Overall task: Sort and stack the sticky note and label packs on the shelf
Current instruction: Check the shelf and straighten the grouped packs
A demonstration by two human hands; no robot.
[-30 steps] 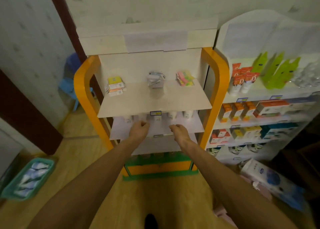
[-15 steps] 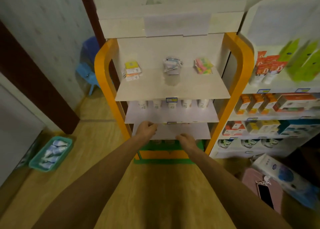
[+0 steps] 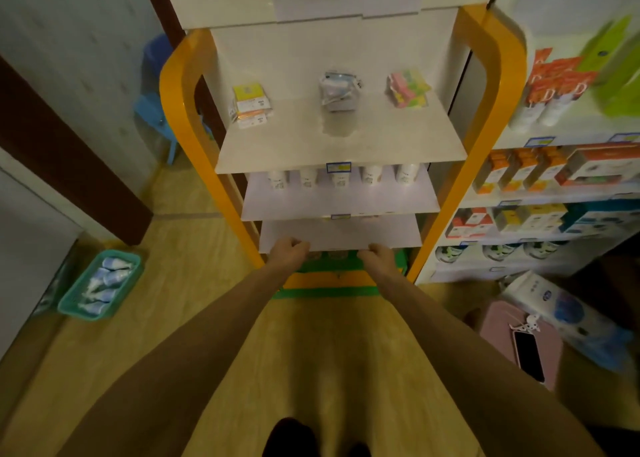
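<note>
Three piles stand at the back of the top shelf [image 3: 341, 147] of the orange-framed rack [image 3: 177, 110]. On the left is a stack of yellow and orange label packs [image 3: 250, 106]. A stack of clear-wrapped white packs [image 3: 337, 93] stands in the middle, and pink and green sticky note packs [image 3: 408, 89] are on the right. My left hand [image 3: 290, 251] and my right hand [image 3: 379, 254] hang low in front of the third shelf's edge, far below the piles. Their fingers are loosely curled and hold nothing.
White cups [image 3: 341, 178] line the second shelf. A white rack [image 3: 540, 197] of boxed goods stands to the right. On the floor are a teal basket [image 3: 67, 306] of tubes at the left, and a pink stool [image 3: 498, 332] with a phone [image 3: 528, 356] at the right.
Both hands have dropped from the second shelf's edge to the third shelf's edge. The view has come closer to the rack and tipped down. The piles have not moved.
</note>
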